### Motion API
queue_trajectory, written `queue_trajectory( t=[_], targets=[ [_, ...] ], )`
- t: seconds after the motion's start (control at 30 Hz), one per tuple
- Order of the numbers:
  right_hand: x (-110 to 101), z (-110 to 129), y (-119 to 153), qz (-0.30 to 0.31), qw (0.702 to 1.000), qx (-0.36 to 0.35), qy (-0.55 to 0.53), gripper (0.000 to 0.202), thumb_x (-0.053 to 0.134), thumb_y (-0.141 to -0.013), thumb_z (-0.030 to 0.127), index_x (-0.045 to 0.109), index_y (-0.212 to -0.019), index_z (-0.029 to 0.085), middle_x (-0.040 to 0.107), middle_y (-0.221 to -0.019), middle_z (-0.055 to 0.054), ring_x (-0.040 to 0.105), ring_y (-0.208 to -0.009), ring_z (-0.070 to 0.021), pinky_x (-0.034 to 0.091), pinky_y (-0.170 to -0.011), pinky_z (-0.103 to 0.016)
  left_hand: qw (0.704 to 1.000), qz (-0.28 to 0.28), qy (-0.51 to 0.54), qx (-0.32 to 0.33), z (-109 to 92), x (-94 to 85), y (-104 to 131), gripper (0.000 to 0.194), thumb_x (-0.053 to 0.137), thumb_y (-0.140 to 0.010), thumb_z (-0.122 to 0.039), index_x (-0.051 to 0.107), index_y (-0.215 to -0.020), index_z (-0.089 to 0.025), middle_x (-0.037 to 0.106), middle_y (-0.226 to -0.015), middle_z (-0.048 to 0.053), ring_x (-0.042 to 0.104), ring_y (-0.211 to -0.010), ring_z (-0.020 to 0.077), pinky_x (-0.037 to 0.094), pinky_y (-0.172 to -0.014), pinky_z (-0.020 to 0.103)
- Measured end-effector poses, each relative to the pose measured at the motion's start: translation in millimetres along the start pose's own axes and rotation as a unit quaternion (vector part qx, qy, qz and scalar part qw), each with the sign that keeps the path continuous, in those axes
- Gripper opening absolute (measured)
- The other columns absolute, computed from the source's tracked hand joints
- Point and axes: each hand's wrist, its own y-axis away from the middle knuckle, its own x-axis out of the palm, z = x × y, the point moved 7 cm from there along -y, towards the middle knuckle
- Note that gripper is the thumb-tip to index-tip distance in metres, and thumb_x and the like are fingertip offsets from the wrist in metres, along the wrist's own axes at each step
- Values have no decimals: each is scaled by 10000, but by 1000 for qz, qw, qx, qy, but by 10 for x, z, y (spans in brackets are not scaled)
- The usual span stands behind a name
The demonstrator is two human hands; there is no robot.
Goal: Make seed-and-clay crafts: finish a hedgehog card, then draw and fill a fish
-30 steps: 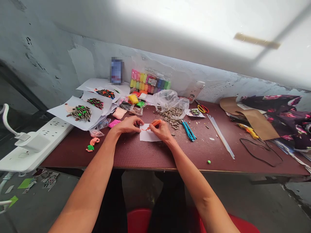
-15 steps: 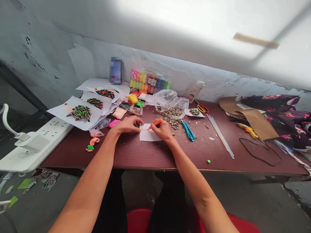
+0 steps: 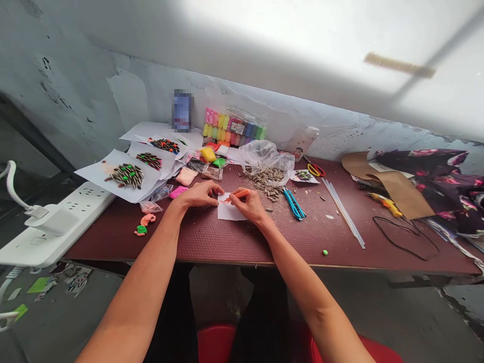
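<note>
The right hand (image 3: 247,203) pinches an orange pen (image 3: 242,193) over paper (image 3: 230,213). By its left edge is the left hand (image 3: 202,195); I can't tell its grip.

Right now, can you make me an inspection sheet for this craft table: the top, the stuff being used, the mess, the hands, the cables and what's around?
Surface: dark red tabletop, textured, bits scattered near the seeds.
Things in use: orange pen; small white paper with an orange mark.
Clutter: seeds beside a clear plastic bag, scissors, teal hand tool, green blob.
Hands: left hand at the paper's left edge; right hand gripping the pen.
Cables: white cable leading to a plug on the power strip.
Surroundings: scuffed wall behind; red seat below.
</note>
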Motion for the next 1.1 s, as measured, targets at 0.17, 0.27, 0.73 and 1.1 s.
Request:
queue_trajectory(
  t=[0.17,0.27,0.73,1.1],
  targets=[
    [38,51,10,9,1000,-21,-20,231,633,-877,233,773,-702,178,745,-807,-39,602,-663,-106,410,-624,-216,1000,2,1,2,-4,2,3,540,693,-619,-420,741,-1094,-168,717,-1086,83,631,-940,247,505,-819,329],
    [68,54,11,14,999,-24,-21,230,640,-890,241,785,-720,186,754,-833,-42,609,-672,-108,415,-631,-217,1000,1,-1,1,2,4,-2,546,691,-612,-417,741,-1093,-163,714,-1065,83,628,-932,247,503,-808,326],
    [88,47,-3,27,999,-18,9,245,631,-898,249,790,-718,200,756,-823,-34,620,-685,-111,422,-638,-212,1000,0,-3,2,18,13,-17,531,696,-613,-401,741,-1091,-172,725,-1068,80,635,-943,248,509,-811,325],
    [18,44,65,33,999,2,-1,231,607,-848,183,775,-690,164,702,-716,-15,559,-608,-91,381,-588,-209,1000,8,26,8,1,20,-13,523,685,-606,-370,741,-1088,-173,734,-1038,63,636,-931,234,510,-797,313]
  ],
)
